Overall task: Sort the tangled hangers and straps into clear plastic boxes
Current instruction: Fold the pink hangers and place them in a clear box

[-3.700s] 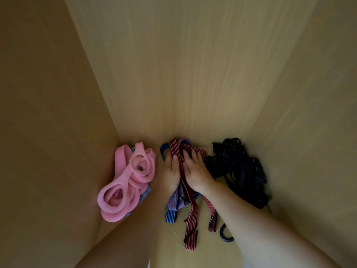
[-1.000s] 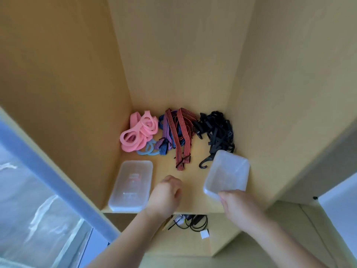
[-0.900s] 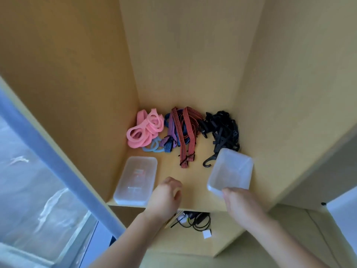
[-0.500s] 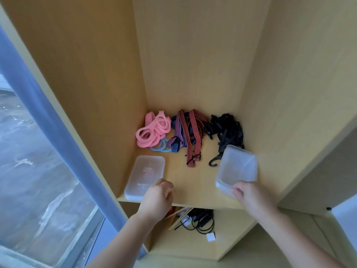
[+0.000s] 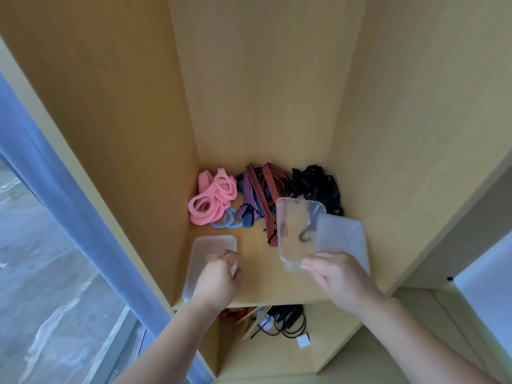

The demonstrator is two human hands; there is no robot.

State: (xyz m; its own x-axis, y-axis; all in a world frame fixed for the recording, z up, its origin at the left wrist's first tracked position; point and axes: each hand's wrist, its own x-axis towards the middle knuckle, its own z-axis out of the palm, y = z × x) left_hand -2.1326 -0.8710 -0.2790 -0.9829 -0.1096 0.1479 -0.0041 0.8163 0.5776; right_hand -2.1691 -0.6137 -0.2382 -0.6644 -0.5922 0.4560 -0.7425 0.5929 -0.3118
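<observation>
Sitting at back of wood shelf [image 5: 255,273]: pink loops [image 5: 212,200], striped straps [image 5: 263,195], black hangers [image 5: 318,187]. L hand [image 5: 219,278] is gripping front-left clear box [image 5: 210,245], R hand [image 5: 340,278] is pinching clear lid [image 5: 296,231] over 2nd box [image 5: 346,239]. Blue curtain [image 5: 55,195] is hanging left.

The shelf [image 5: 257,261] is pale wood, smooth and not shiny. The left box [image 5: 213,243], the right box [image 5: 349,239] and the lid [image 5: 293,225] are cloudy see-through plastic. The pink loops [image 5: 210,202] look rubbery and smooth, and the striped straps [image 5: 270,187] are woven cloth.
</observation>
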